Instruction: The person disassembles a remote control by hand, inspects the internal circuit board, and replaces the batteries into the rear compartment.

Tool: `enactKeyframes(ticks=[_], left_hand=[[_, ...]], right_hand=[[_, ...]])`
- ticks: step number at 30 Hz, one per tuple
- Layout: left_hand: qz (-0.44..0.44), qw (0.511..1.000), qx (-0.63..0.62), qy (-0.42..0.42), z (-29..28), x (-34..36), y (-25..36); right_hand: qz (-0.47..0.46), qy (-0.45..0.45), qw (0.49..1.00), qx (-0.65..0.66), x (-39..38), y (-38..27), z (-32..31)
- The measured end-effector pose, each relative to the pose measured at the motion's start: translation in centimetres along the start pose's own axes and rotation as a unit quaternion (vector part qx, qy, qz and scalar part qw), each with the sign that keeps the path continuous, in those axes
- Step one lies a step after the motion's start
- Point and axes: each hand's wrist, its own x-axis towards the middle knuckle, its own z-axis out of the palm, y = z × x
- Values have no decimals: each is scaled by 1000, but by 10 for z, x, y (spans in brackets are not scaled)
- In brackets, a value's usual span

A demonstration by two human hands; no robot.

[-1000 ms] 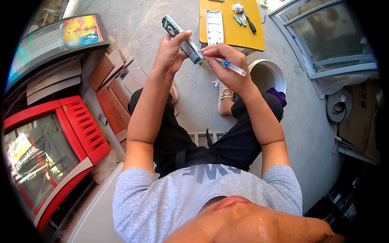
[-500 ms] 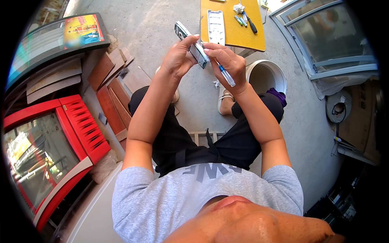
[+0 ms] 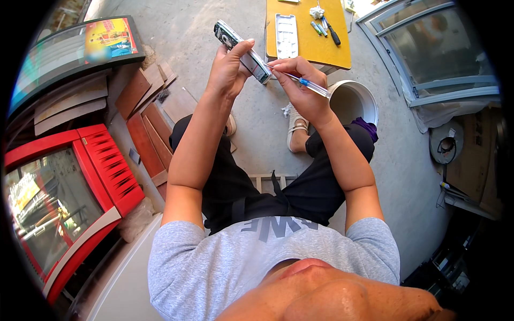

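My left hand (image 3: pixel 229 69) is closed around a long narrow electronic device (image 3: pixel 226 33) with exposed circuit board, held tilted at upper centre. My right hand (image 3: pixel 301 91) grips a thin screwdriver with a clear and blue handle (image 3: pixel 318 89), its front end at the device's lower right side. Beyond them, a yellow table (image 3: pixel 308 53) bears a long white plastic casing (image 3: pixel 286 37), a black-handled screwdriver (image 3: pixel 334 35), small green cylinders (image 3: pixel 316 28) and a crumpled white wad (image 3: pixel 316 12).
A white bucket (image 3: pixel 369 99) with purple cloth (image 3: pixel 367 127) stands by my right knee. Wooden boards (image 3: pixel 147 139), a red-framed glass cabinet (image 3: pixel 107 166) and a curved display panel (image 3: pixel 64 59) lie left. Glazed frames (image 3: pixel 423 53) and a cardboard sheet (image 3: pixel 471 160) are at right.
The device and both hands moved right and down half a second ago, then back up and left. The screwdriver handle now angles more toward the right again.
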Motion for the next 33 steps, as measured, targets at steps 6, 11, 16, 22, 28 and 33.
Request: enactKeyframes(ticks=[6, 11, 16, 22, 28, 33], left_hand=[[1, 1000, 18, -4, 6, -4, 1], [-34, 999, -16, -5, -1, 0, -7], [-33, 998, -42, 41, 4, 2, -7], [-14, 999, -19, 28, -4, 5, -9], [28, 999, 5, 42, -3, 5, -7], [42, 998, 16, 44, -1, 5, -8]], right_hand=[[18, 7, 999, 31, -2, 9, 0], [-119, -16, 979, -166, -2, 5, -2], [-146, 58, 964, -215, 4, 6, 1], [-5, 34, 999, -16, 1, 7, -2], [24, 1, 1000, 6, 1, 4, -2], [24, -5, 1000, 4, 1, 3, -1]])
